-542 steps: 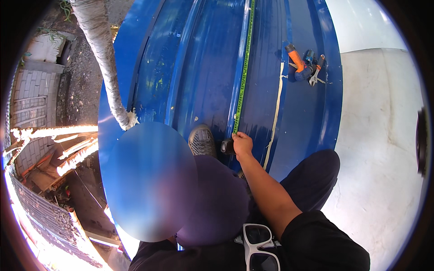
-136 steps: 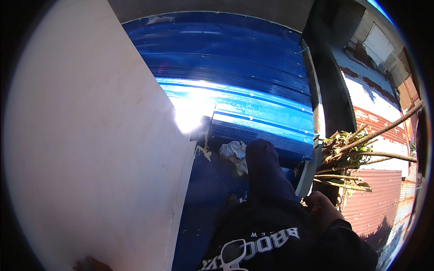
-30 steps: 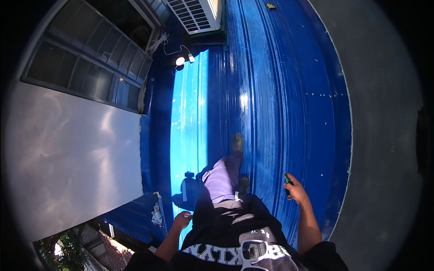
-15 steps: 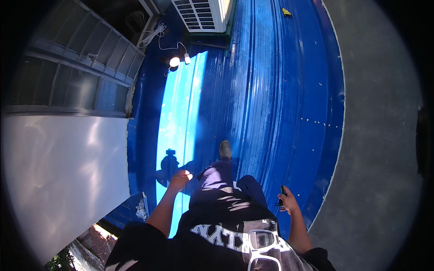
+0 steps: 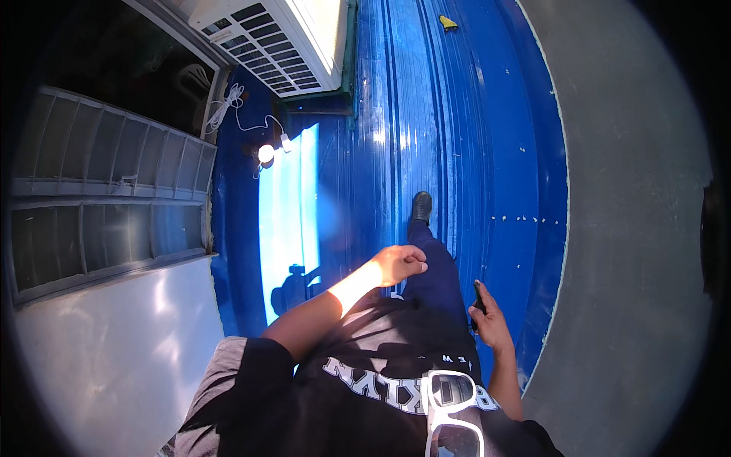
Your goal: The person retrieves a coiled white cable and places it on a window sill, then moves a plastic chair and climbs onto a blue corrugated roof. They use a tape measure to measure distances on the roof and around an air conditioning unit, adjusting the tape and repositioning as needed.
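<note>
My left hand [image 5: 400,265] is raised in front of my waist, its fingers loosely curled and no object showing in them. At my right side, my right hand [image 5: 491,321] holds a slim dark object [image 5: 478,306]; its kind cannot be made out, and part of it is hidden by the fingers. White-framed sunglasses [image 5: 452,404] hang on the front of my black shirt, touched by neither hand.
Blue ribbed metal sheeting lies underfoot. An air-conditioner outdoor unit [image 5: 274,46] stands ahead on the left, near a white cord [image 5: 222,110] and a round lamp [image 5: 265,153]. Louvred windows [image 5: 106,145] line the left. A yellow object [image 5: 448,23] lies far ahead; the sheeting's edge [image 5: 567,183] runs along the right.
The air-conditioner unit and windows appear nearer. My left hand has swung from my left side across my front. A different foot is forward. My right hand still holds the dark object.
</note>
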Tool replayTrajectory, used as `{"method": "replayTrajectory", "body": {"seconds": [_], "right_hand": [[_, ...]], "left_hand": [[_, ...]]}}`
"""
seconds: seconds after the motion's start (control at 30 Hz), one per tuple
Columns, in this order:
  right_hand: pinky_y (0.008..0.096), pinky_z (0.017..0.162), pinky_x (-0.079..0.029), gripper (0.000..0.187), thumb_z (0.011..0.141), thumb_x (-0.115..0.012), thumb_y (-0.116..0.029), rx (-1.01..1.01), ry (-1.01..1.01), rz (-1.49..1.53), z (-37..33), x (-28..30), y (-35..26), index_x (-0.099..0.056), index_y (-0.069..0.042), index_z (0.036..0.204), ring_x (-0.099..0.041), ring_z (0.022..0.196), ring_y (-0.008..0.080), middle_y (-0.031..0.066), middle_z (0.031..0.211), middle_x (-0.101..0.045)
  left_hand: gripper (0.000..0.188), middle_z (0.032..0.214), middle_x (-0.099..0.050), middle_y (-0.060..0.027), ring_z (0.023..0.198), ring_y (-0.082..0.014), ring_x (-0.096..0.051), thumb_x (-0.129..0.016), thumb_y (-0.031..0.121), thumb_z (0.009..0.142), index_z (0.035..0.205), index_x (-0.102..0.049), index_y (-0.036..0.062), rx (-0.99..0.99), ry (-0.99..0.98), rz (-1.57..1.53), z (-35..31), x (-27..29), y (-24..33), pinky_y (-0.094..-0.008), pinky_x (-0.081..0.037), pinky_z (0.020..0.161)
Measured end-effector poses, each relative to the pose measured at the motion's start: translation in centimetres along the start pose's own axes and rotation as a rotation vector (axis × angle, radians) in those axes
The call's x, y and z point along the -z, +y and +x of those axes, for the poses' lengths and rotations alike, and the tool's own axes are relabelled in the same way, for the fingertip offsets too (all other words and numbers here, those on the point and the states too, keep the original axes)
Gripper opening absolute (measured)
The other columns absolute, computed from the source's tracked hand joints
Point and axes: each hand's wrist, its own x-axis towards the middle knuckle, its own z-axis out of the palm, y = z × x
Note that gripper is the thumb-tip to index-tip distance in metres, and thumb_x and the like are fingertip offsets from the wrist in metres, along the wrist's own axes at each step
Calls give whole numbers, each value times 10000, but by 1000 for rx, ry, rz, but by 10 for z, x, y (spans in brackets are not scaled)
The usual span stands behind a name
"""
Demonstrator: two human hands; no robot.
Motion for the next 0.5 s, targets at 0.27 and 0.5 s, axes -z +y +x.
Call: {"method": "replayTrajectory", "body": {"seconds": [0.27,0.5], "right_hand": [[411,1114,-457,705,993,-664,-189,417,-437,-17,220,70,-158,-407,-159,1649,-605,1293,338,177,1369,-610],[446,1082,-480,782,960,-721,-260,420,-669,-69,311,132,-266,-377,-194,1659,-641,1238,376,189,1340,-640]], "left_hand": [[283,1109,-750,-45,1014,-101,-660,-707,212,1045,1259,-708,26,5,61,-330,118,31,106,-299,-538,889],[194,855,-697,21,821,-48,-597,-732,216,1027,1018,-757,23,96,572,-259,151,96,161,-261,-498,743]]}}
